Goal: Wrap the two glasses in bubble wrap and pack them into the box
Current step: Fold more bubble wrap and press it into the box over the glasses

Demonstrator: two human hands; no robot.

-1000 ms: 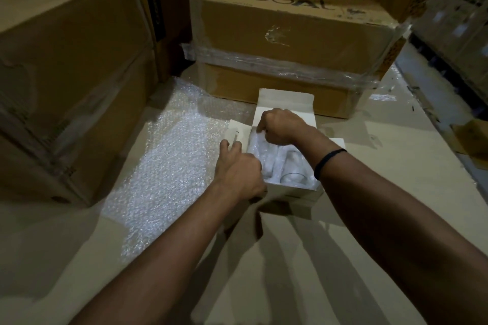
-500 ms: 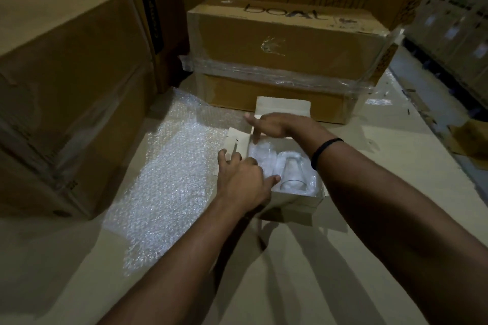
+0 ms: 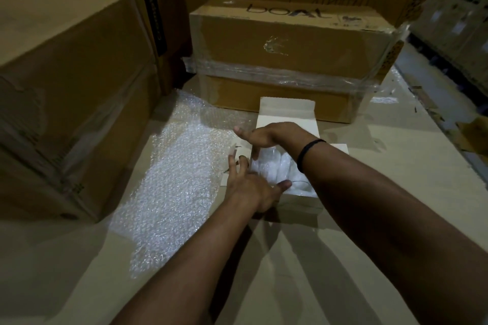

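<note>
We find left hand (image 3: 250, 188) at centre, fingers spread over box (image 3: 287, 111) left flap, right hand (image 3: 272, 134) flat, gripping nothing, above wrapped glasses (image 3: 277, 169), bubble wrap (image 3: 179, 166) centre left.

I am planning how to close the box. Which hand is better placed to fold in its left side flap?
Left. The left hand lies at that flap, fingers spread; the right hand is above the far side of the box.

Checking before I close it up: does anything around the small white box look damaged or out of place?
Nothing in the white box looks wrong: the wrapped glasses lie side by side inside, flaps open. Only the carton behind looks rough, with loose, wrinkled plastic film banding it.
</note>
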